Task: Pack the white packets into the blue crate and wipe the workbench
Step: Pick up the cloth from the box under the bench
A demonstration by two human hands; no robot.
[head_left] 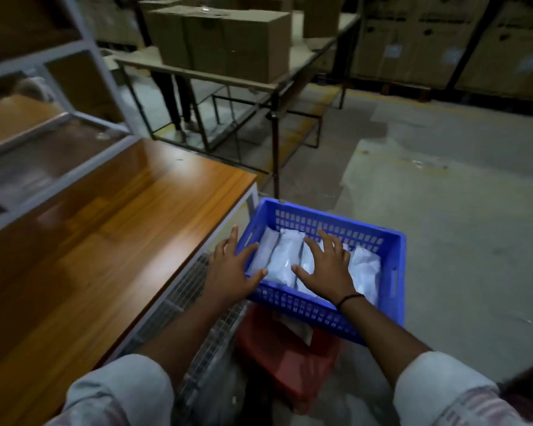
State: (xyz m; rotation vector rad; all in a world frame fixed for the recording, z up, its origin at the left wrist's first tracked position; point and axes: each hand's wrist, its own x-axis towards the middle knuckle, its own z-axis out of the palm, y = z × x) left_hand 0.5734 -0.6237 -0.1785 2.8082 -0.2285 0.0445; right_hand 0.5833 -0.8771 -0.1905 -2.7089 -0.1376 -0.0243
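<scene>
A blue crate [394, 241] sits beside the workbench on top of a red crate [290, 358]. Several white packets [365, 267] lie side by side inside it. My right hand [328, 265] rests flat on the packets in the middle, fingers spread. My left hand [231, 269] lies over the crate's left near corner, fingers apart, thumb touching a packet at the rim. The wooden workbench [83, 256] stretches along the left, its top bare.
A grey metal shelf frame [90, 56] rises behind the workbench. A wire mesh panel [191, 302] hangs below the bench edge. Ahead stands a metal table [274, 84] with cardboard boxes [225, 41]; a person's legs [179, 106] show behind it. Concrete floor lies to the right.
</scene>
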